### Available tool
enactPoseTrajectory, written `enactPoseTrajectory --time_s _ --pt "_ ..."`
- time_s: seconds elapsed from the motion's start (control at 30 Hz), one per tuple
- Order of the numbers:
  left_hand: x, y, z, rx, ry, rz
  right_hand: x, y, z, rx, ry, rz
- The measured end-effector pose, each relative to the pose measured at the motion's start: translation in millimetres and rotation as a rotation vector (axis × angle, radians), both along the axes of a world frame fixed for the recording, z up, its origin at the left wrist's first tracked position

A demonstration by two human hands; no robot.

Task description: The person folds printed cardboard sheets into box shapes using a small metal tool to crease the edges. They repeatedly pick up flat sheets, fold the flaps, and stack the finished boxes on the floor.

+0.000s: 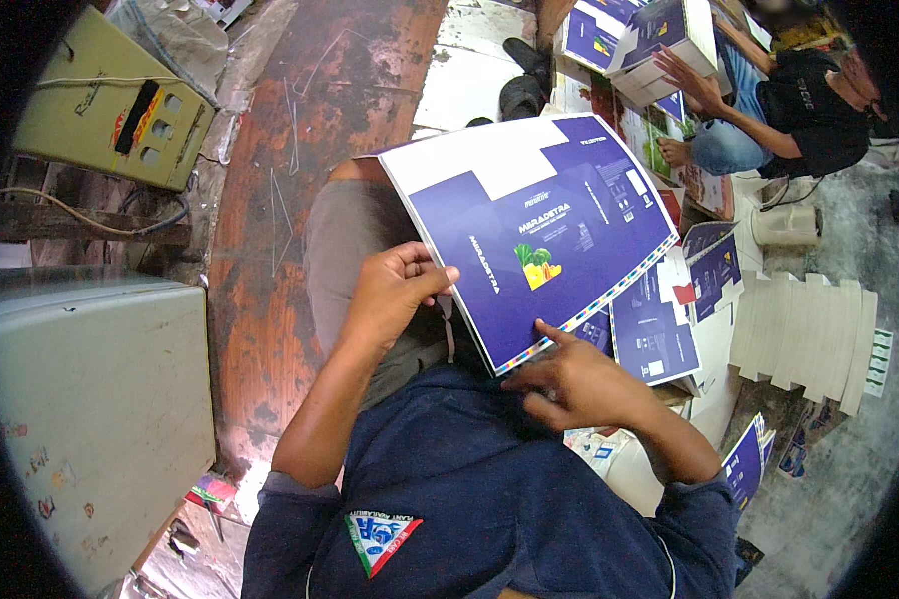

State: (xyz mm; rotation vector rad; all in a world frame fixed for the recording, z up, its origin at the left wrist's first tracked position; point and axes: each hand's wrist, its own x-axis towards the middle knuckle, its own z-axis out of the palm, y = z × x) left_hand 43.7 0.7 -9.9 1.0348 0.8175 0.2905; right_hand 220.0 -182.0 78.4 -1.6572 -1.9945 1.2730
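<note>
A stack of purple and white printed cardboard sheets [489, 235] lies across my lap, with a vegetable picture on top and a coloured strip along its near right edge. My left hand [395, 290] pinches the stack's left edge between thumb and fingers. At the near corner is my right hand [584, 379], its fingers spread. Its index fingertip touches the coloured strip, while the other fingers sit just off the edge. The undersides of the sheets are hidden.
More purple printed sheets [654, 324] lie to my right, beside a tall pile of pale cut card [804, 334]. A co-worker [809, 110] sits at the far right, hands at another stack [659, 45]. On the left stand a greenish metal box [110, 95] and a grey cabinet [100, 399].
</note>
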Motion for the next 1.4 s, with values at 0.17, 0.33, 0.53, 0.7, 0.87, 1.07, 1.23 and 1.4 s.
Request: enactPoseTrajectory --time_s 0.17,0.33,0.53,0.7,0.87,1.07,1.23,1.4 --pt "-1 -28 -11 -0.038 -0.044 0.033 12 25 3 0.208 0.251 -0.558" --pt "2 -99 -34 -0.251 -0.096 -0.089 25 42 -72 0.623 0.215 -0.771" --pt "-9 -62 -43 -0.293 0.006 0.111 17 14 -128 0.579 0.314 -1.001" --pt "-28 -9 -41 -0.282 -0.227 0.42 18 20 -106 0.514 0.186 -0.838" --pt "-31 -7 -43 -0.156 -0.108 0.383 8 34 -73 0.358 0.171 -0.649" --pt "-33 -6 -36 -0.025 -0.042 0.332 -15 56 -61 0.365 0.037 -0.412" --pt "-35 -4 -34 -0.006 -0.038 0.332 -21 66 -59 0.35 -0.027 -0.343" --pt "-35 -5 -35 0.004 -0.011 0.328 -21 67 -58 0.347 -0.048 -0.322"
